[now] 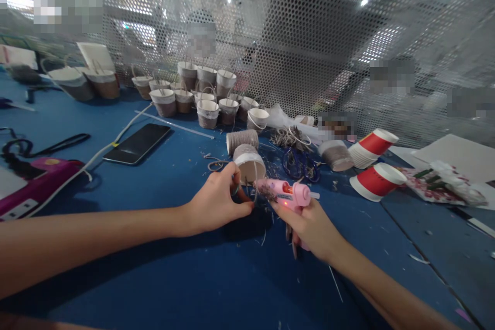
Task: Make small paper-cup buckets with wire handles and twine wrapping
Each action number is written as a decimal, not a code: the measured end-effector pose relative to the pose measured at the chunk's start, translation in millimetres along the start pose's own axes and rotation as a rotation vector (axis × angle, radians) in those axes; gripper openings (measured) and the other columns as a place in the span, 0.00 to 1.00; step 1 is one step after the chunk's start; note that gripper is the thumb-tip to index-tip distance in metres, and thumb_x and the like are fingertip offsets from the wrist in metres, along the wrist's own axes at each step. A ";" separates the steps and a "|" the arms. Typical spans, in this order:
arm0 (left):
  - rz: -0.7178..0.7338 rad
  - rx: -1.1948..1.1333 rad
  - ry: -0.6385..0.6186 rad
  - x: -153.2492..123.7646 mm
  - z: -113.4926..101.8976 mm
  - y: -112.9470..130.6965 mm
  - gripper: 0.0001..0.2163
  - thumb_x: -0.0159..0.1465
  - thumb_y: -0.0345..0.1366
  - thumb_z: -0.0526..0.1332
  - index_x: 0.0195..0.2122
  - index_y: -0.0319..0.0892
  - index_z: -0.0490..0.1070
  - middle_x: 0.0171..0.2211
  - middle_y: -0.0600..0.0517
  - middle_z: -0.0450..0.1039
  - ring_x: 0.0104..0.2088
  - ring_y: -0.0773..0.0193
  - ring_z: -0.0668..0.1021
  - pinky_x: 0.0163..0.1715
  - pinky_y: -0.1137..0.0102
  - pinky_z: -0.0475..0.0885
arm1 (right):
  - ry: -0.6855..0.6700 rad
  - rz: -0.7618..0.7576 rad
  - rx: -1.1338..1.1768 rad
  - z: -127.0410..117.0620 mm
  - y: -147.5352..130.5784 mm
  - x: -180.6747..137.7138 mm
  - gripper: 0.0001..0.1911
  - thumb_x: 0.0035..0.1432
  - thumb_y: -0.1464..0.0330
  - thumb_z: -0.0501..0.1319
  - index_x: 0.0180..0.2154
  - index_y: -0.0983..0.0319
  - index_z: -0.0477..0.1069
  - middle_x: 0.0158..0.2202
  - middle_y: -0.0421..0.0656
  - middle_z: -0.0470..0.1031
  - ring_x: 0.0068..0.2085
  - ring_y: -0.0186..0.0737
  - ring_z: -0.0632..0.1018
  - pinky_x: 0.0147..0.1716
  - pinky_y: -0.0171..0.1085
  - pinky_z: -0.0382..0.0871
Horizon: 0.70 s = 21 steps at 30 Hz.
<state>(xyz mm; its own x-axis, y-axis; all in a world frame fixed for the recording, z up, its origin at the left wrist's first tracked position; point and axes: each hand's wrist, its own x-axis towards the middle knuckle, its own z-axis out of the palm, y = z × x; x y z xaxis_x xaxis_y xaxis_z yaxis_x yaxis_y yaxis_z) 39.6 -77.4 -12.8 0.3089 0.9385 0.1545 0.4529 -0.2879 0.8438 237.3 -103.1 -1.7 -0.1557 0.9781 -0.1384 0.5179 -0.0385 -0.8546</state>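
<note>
My right hand (309, 227) grips a pink hot glue gun (288, 193), its nozzle pointing left toward a paper cup (250, 162) lying on its side and partly wrapped in twine. My left hand (218, 201) is closed in a pinch on the cup's lower edge and a strand of twine, right beside the gun's tip. Both hands rest low over the blue table (174, 268).
Several twine-wrapped cup baskets (207, 108) stand at the back by a perforated screen. A black phone (137, 143), a white cable, a purple device (34, 183), blue scissors (299, 165), a twine spool (242, 140), red paper cups (373, 165) and white sheets lie around.
</note>
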 end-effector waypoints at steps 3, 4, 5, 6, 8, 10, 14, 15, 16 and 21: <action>-0.004 0.005 0.004 -0.2 -0.3 0.1 0.17 0.50 0.35 0.64 0.29 0.45 0.50 0.22 0.59 0.72 0.19 0.71 0.68 0.19 0.74 0.59 | -0.005 0.009 0.023 -0.5 -2.4 -0.2 0.09 0.56 0.63 0.58 0.34 0.62 0.71 0.11 0.32 0.61 0.10 0.29 0.62 0.09 0.29 0.55; -0.006 0.008 0.005 -0.3 -0.3 0.1 0.17 0.50 0.35 0.64 0.29 0.45 0.50 0.22 0.59 0.72 0.19 0.71 0.68 0.19 0.74 0.59 | -0.005 0.009 0.031 -0.5 -3.3 0.1 0.10 0.55 0.63 0.58 0.35 0.62 0.71 0.11 0.32 0.61 0.10 0.30 0.62 0.09 0.30 0.55; -0.008 0.011 0.006 -0.3 -0.3 0.0 0.17 0.50 0.36 0.64 0.29 0.45 0.50 0.22 0.59 0.72 0.19 0.71 0.68 0.19 0.74 0.59 | -0.001 0.007 0.039 -0.5 -3.9 0.4 0.10 0.55 0.63 0.58 0.36 0.62 0.72 0.11 0.32 0.61 0.10 0.30 0.62 0.09 0.30 0.55; -0.008 0.014 0.007 -0.4 -0.3 -0.1 0.17 0.50 0.36 0.64 0.29 0.45 0.51 0.22 0.59 0.72 0.18 0.71 0.68 0.19 0.74 0.59 | 0.002 0.003 0.047 -0.4 -4.3 0.7 0.10 0.55 0.63 0.58 0.36 0.62 0.72 0.11 0.32 0.61 0.10 0.30 0.61 0.09 0.30 0.55; -0.002 0.019 0.010 -0.4 -0.2 -0.3 0.17 0.50 0.36 0.64 0.29 0.45 0.51 0.21 0.59 0.72 0.18 0.72 0.68 0.19 0.74 0.59 | 0.010 -0.011 0.054 0.3 -4.1 1.0 0.10 0.55 0.62 0.59 0.35 0.62 0.72 0.11 0.32 0.61 0.10 0.29 0.61 0.09 0.30 0.56; 0.005 0.019 0.013 -0.2 -0.1 -0.5 0.17 0.50 0.36 0.64 0.29 0.45 0.51 0.21 0.59 0.72 0.18 0.72 0.67 0.19 0.74 0.59 | 0.033 -0.028 0.042 1.9 -2.8 0.8 0.09 0.55 0.62 0.59 0.33 0.62 0.71 0.11 0.32 0.61 0.11 0.30 0.62 0.10 0.30 0.56; 0.003 0.003 -0.001 0.3 -0.3 -0.4 0.17 0.50 0.35 0.64 0.29 0.45 0.51 0.22 0.59 0.73 0.19 0.71 0.68 0.20 0.74 0.60 | 0.083 -0.058 -0.018 6.4 0.4 -0.2 0.10 0.56 0.62 0.58 0.29 0.62 0.69 0.12 0.33 0.60 0.13 0.30 0.64 0.12 0.30 0.57; 0.002 0.000 -0.005 0.4 -0.4 -0.4 0.17 0.50 0.35 0.64 0.29 0.45 0.51 0.22 0.58 0.73 0.19 0.71 0.68 0.20 0.74 0.60 | 0.088 -0.062 -0.025 7.4 0.7 -0.2 0.10 0.56 0.62 0.57 0.30 0.62 0.69 0.13 0.33 0.60 0.13 0.30 0.64 0.12 0.30 0.57; 0.002 -0.003 -0.009 0.4 -0.4 -0.5 0.18 0.50 0.34 0.64 0.29 0.45 0.51 0.22 0.58 0.73 0.19 0.71 0.68 0.20 0.74 0.60 | 0.091 -0.068 -0.030 8.2 0.8 -0.2 0.10 0.57 0.62 0.57 0.30 0.62 0.68 0.13 0.33 0.61 0.13 0.30 0.64 0.12 0.30 0.58; 0.010 -0.005 0.001 0.0 -0.4 -0.6 0.17 0.50 0.34 0.64 0.29 0.45 0.51 0.21 0.59 0.72 0.19 0.70 0.70 0.19 0.74 0.60 | 0.079 -0.102 -0.047 9.6 -1.4 0.4 0.08 0.57 0.63 0.57 0.31 0.61 0.67 0.15 0.33 0.62 0.14 0.29 0.64 0.14 0.30 0.59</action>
<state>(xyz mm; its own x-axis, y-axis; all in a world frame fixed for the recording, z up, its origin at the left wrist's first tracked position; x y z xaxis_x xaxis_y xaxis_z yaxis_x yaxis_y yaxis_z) 39.0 -77.1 -13.0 0.3123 0.9359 0.1632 0.4459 -0.2961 0.8447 228.5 -104.6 -5.4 -0.1433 0.9896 -0.0105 0.5418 0.0696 -0.8376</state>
